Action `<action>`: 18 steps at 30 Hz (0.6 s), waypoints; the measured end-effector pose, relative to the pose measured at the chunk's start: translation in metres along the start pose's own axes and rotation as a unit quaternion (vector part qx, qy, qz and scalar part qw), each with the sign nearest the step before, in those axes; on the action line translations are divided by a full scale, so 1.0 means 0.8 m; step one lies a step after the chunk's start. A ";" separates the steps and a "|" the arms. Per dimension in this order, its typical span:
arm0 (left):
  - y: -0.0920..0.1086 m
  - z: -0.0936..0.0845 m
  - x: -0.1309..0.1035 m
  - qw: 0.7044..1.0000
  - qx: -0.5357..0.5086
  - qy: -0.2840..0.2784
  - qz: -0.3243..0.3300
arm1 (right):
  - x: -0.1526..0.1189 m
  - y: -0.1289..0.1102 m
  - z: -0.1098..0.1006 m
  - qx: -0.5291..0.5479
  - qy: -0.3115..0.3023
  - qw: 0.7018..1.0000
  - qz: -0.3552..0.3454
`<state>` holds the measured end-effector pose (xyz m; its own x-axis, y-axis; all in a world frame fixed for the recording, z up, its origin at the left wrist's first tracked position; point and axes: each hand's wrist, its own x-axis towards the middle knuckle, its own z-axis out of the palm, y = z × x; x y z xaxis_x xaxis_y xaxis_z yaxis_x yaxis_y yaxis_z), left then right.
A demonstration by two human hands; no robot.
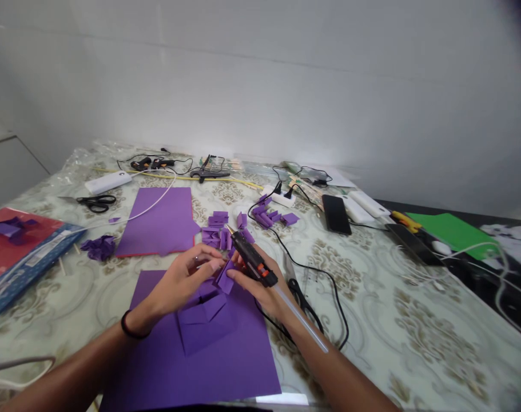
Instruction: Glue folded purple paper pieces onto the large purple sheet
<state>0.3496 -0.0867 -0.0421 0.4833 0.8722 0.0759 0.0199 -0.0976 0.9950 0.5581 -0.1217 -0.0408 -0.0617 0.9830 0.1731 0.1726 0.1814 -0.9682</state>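
Note:
My left hand (189, 277), with a black band on its wrist, pinches at the edge of a small folded purple paper piece (226, 280). My right hand (262, 292) holds a black hot glue gun (254, 257), its nozzle pointing up and left. A clear glue stick (303, 320) sticks out of its back over my forearm. The right thumb also presses on the small paper piece. Below both hands, a larger folded purple paper (204, 329) lies on a purple sheet (238, 372). The gun's handle is mostly hidden by my right hand.
Several small folded purple pieces (217, 220) lie beyond my hands. A second purple sheet (155, 220), crumpled paper (98, 247) and scissors (95, 202) are on the left. A power strip (278, 196), black cable (337, 292) and phone (336, 214) lie to the right.

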 end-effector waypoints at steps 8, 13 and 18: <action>-0.007 0.000 -0.006 0.997 0.017 -0.063 0.042 | 0.002 0.018 0.000 0.034 0.025 0.999 0.013; -0.003 -0.002 -0.005 0.998 0.026 -0.045 0.028 | 0.003 0.015 0.000 0.044 0.036 0.998 0.021; 0.004 -0.003 -0.005 0.999 0.021 -0.038 0.032 | 0.002 0.009 -0.001 0.052 0.012 0.998 0.012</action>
<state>0.3453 -0.0895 -0.0394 0.5501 0.8244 0.1334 0.0218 -0.1738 0.9845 0.5604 -0.1189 -0.0476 -0.0358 0.9876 0.1528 0.0698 0.1550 -0.9854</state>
